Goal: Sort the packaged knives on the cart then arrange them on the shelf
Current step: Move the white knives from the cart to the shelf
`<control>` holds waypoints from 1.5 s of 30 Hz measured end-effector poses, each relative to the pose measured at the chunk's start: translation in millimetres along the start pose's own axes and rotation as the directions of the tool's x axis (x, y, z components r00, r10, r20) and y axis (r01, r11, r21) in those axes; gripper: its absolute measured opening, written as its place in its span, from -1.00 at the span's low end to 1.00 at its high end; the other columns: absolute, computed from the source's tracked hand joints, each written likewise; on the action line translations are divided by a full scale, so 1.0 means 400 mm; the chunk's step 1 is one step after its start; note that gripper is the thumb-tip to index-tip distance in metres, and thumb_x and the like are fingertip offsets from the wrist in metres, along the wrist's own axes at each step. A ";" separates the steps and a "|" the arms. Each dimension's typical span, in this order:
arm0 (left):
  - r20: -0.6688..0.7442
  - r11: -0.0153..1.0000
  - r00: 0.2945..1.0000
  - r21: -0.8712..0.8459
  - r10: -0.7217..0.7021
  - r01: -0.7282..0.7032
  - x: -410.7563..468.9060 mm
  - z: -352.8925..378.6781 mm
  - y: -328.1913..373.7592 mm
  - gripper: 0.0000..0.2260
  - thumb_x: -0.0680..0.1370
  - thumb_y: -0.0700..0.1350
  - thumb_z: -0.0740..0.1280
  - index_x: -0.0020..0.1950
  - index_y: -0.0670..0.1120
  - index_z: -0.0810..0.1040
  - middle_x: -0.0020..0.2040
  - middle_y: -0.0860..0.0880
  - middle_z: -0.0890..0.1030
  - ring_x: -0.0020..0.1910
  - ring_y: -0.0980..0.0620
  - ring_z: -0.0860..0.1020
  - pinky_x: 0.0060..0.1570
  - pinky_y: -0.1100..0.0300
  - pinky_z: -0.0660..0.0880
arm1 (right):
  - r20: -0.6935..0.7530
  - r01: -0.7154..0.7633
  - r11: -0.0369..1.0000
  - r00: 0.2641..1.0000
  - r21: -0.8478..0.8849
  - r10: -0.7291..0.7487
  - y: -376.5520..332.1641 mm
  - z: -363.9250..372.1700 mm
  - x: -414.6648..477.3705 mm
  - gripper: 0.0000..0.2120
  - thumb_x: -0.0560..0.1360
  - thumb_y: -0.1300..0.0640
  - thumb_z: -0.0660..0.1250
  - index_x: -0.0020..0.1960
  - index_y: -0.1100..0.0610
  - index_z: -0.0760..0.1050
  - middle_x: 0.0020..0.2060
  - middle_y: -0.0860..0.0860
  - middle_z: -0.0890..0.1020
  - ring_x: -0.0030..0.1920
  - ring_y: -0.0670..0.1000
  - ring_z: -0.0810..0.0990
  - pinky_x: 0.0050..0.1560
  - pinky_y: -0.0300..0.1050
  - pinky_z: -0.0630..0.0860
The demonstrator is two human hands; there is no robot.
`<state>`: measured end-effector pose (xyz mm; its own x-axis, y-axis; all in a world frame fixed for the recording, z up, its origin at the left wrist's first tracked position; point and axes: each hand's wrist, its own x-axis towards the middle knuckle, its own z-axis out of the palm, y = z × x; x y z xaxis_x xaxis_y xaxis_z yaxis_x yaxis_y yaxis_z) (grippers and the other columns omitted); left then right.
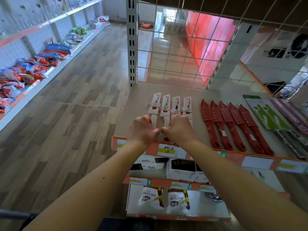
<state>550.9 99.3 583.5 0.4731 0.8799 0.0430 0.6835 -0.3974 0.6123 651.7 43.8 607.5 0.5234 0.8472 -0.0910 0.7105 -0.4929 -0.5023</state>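
White knives (168,105): four packs in a row on the shelf (196,90), tips to 12 o'clock, handles to 6, close to the front lip. Probably being squared up so the row faces evenly. Left hand (143,129): grip curled down over the handle ends on the 9 o'clock side. Right hand (180,129): grip clenched over those on the 3 o'clock side (thumbs nearly meet). Red knives (233,125): five, ranked at 3 o'clock, a gap apart. Green pack (266,115) lies beyond them.
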 end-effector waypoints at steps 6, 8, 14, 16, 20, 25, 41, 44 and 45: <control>-0.061 0.991 0.998 0.130 0.008 0.000 -0.020 -0.015 -0.007 -0.56 0.54 0.05 0.27 0.36 -0.10 0.34 0.28 -0.13 0.42 0.26 -0.14 0.35 0.14 0.08 0.40 | -0.099 0.077 0.994 0.991 -0.079 -0.085 0.017 -0.028 -0.017 -0.80 0.50 0.12 0.28 0.02 0.24 0.50 -0.08 0.12 0.57 -0.12 0.05 0.50 -0.19 -0.23 0.37; -0.077 0.986 0.997 0.168 -0.008 0.021 -0.029 -0.022 -0.018 -0.54 0.54 0.08 0.25 0.39 -0.06 0.31 0.32 -0.10 0.38 0.29 -0.12 0.29 0.15 0.07 0.42 | -0.114 0.088 0.990 0.988 -0.112 -0.101 0.026 -0.028 -0.019 -0.80 0.50 0.13 0.27 0.06 0.21 0.50 0.02 0.12 0.55 -0.06 0.04 0.47 -0.11 -0.17 0.36; -0.097 0.960 0.994 0.268 -0.056 0.080 -0.071 -0.031 -0.031 -0.49 0.54 0.14 0.20 0.44 -0.01 0.24 0.44 -0.03 0.29 0.41 -0.07 0.20 0.26 -0.01 0.30 | -0.119 0.183 0.972 0.972 -0.146 -0.201 0.018 -0.024 -0.038 -0.62 0.52 0.07 0.24 0.31 0.13 0.41 0.28 0.08 0.45 0.33 0.13 0.32 0.21 0.01 0.40; -0.121 0.953 0.990 0.286 -0.072 0.104 -0.092 -0.037 -0.031 -0.46 0.54 0.16 0.19 0.46 -0.02 0.20 0.46 -0.03 0.27 0.43 -0.07 0.18 0.29 -0.02 0.28 | -0.097 0.240 0.961 0.962 -0.139 -0.255 0.011 -0.015 -0.050 -0.58 0.52 0.05 0.24 0.36 0.09 0.35 0.35 0.04 0.40 0.38 0.10 0.26 0.27 0.02 0.36; -0.134 0.917 0.984 0.363 -0.121 0.162 -0.163 -0.063 -0.050 -0.43 0.56 0.18 0.13 0.50 -0.02 0.10 0.50 -0.02 0.19 0.47 -0.07 0.13 0.33 -0.06 0.25 | 0.039 0.264 0.957 0.964 -0.117 -0.262 0.005 -0.006 -0.087 -0.52 0.53 0.01 0.25 0.42 0.01 0.26 0.42 -0.02 0.31 0.44 0.07 0.16 0.36 0.00 0.25; -0.195 0.897 0.972 0.396 -0.128 0.197 -0.262 -0.119 -0.105 -0.43 0.57 0.16 0.14 0.50 -0.04 0.10 0.49 -0.04 0.21 0.47 -0.09 0.17 0.33 -0.07 0.25 | 0.074 0.342 0.935 0.939 -0.094 -0.336 -0.034 0.009 -0.178 -0.55 0.54 0.07 0.20 0.41 0.08 0.28 0.42 0.04 0.31 0.43 0.11 0.18 0.37 0.00 0.24; 0.007 0.847 0.944 0.444 -0.331 0.294 -0.700 -0.110 -0.754 -0.47 0.57 0.13 0.17 0.48 -0.04 0.18 0.50 0.01 0.19 0.45 -0.05 0.17 0.30 -0.04 0.28 | 0.279 0.294 0.944 0.929 -0.150 -0.245 -0.167 0.619 -0.594 -0.63 0.54 0.11 0.21 0.34 0.11 0.37 0.26 0.10 0.46 0.28 0.15 0.37 0.21 0.02 0.39; 0.038 0.830 0.922 0.452 -0.385 0.328 -0.743 -0.074 -0.861 -0.46 0.56 0.14 0.16 0.48 -0.03 0.17 0.50 0.02 0.20 0.44 -0.06 0.20 0.27 -0.03 0.30 | 0.328 0.264 0.954 0.922 -0.144 -0.205 -0.167 0.745 -0.638 -0.64 0.53 0.10 0.21 0.31 0.11 0.40 0.24 0.07 0.48 0.25 0.13 0.39 0.18 0.04 0.44; 0.042 0.828 0.917 0.447 -0.397 0.338 -0.753 -0.055 -0.893 -0.46 0.57 0.14 0.16 0.48 -0.04 0.17 0.50 0.02 0.20 0.44 -0.06 0.20 0.27 -0.03 0.30 | 0.344 0.260 0.954 0.918 -0.150 -0.197 -0.163 0.787 -0.646 -0.65 0.53 0.10 0.21 0.30 0.11 0.40 0.23 0.07 0.49 0.24 0.12 0.39 0.17 0.04 0.44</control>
<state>152.0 -17.9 369.1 0.1856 0.9537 -0.2365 0.9745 -0.1478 0.1688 322.0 -80.5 393.1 0.1792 0.9430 -0.2806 0.8843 -0.2794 -0.3741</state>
